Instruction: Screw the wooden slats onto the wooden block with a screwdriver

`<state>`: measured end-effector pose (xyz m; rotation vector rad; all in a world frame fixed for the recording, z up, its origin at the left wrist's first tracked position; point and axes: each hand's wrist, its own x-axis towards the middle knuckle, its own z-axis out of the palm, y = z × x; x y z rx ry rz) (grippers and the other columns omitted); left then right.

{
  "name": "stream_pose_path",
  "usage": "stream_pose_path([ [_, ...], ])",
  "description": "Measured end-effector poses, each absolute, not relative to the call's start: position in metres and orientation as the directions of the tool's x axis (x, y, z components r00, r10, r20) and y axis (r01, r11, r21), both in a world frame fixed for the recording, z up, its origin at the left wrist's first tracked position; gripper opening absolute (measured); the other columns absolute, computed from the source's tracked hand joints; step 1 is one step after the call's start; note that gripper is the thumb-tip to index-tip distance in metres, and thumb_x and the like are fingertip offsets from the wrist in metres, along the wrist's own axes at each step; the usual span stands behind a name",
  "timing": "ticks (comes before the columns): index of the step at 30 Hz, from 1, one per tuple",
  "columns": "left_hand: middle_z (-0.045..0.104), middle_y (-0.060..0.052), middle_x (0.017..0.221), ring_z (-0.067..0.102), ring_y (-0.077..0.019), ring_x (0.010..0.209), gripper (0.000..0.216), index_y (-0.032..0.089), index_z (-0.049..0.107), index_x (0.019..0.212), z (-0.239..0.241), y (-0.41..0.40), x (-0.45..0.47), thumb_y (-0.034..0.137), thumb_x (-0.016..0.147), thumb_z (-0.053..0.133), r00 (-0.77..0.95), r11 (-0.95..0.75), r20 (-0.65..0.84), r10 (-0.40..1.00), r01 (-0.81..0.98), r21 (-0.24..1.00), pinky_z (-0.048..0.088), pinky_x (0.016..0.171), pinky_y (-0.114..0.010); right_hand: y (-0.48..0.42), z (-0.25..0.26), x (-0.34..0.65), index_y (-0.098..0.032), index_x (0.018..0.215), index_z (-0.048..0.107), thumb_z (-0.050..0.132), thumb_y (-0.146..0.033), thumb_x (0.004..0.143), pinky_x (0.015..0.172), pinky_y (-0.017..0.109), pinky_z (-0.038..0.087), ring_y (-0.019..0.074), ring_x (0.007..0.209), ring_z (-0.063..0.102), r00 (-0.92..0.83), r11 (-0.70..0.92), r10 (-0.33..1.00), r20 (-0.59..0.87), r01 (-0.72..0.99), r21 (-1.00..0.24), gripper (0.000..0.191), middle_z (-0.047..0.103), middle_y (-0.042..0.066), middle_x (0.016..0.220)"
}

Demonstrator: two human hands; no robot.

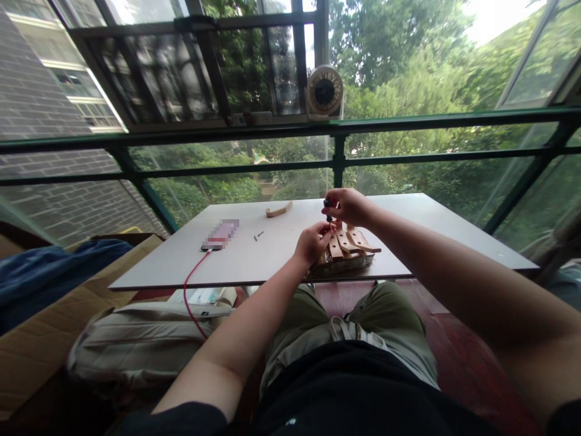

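A small wooden assembly of slats (350,243) rests at the near edge of a white table (408,230). My right hand (349,206) is closed round a dark-handled screwdriver (327,209) held upright, tip down on the wood. My left hand (312,243) is closed against the left side of the wooden assembly, gripping it beside the screwdriver tip. Two small screws (258,235) lie on the table to the left. A loose curved wooden piece (278,210) lies farther back.
A phone (221,235) with a red cable (190,297) lies on the table's left. A beige bag (140,339) and a cardboard box (27,351) sit on the floor at left. A green railing (336,160) and windows stand behind the table.
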<state>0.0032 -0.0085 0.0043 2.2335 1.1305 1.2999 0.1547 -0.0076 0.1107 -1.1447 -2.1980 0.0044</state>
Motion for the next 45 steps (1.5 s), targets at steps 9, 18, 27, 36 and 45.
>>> stream_pose_path([
  [9,0.07,-0.002,0.084,0.065,-0.0146,0.074,0.019,0.02,0.062,0.097,0.004,-0.008,0.003,0.033,0.086,0.055,0.235,-0.615,0.582,0.778,0.473,0.631,0.051,0.07,-0.027,-0.008,0.106,0.156,-0.017,0.08,0.061,0.064,-0.034,0.076,0.054,0.023,0.033,0.0098,0.056,0.049,-0.373,0.618,0.741,0.558,0.703,-0.351,0.018,0.063,0.0,0.071],
  [18,0.072,-0.003,0.088,0.066,-0.0157,0.078,0.02,0.02,0.065,0.095,0.004,-0.009,0.001,0.035,0.086,0.054,0.243,-0.622,0.587,0.772,0.474,0.623,0.051,0.075,-0.028,-0.011,0.107,0.159,-0.018,0.098,0.063,0.063,-0.027,0.075,0.052,0.021,0.039,0.0071,0.054,0.052,-0.416,0.666,0.737,0.533,0.582,-0.467,0.024,0.067,0.002,0.088],
  [27,0.072,-0.004,0.088,0.066,-0.016,0.077,0.022,0.02,0.065,0.097,0.002,-0.008,0.001,0.035,0.087,0.053,0.255,-0.635,0.591,0.765,0.446,0.63,0.051,0.072,-0.027,-0.011,0.106,0.158,-0.015,0.104,0.068,0.055,-0.022,0.081,0.047,0.021,0.045,0.0092,0.054,0.058,-0.409,0.671,0.741,0.533,0.42,-0.611,0.027,0.069,0.006,0.092],
  [36,0.072,-0.004,0.089,0.066,-0.0158,0.076,0.024,0.02,0.065,0.1,0.004,-0.009,0.002,0.036,0.087,0.053,0.271,-0.623,0.566,0.779,0.441,0.646,0.052,0.072,-0.027,-0.008,0.096,0.157,-0.016,0.094,0.068,0.061,-0.029,0.077,0.054,0.022,0.04,0.0088,0.055,0.049,-0.27,0.684,0.701,0.661,0.516,-0.515,0.022,0.068,0.003,0.083],
  [45,0.072,-0.005,0.095,0.066,-0.0165,0.084,0.022,0.02,0.064,0.101,0.004,-0.007,0.002,0.033,0.085,0.056,0.251,-0.622,0.573,0.78,0.417,0.663,0.052,0.08,-0.029,-0.011,0.093,0.156,-0.017,0.086,0.064,0.058,-0.026,0.078,0.062,0.024,0.039,0.0113,0.061,0.048,-0.25,0.713,0.618,0.746,0.579,-0.397,0.013,0.066,0.004,0.087],
])
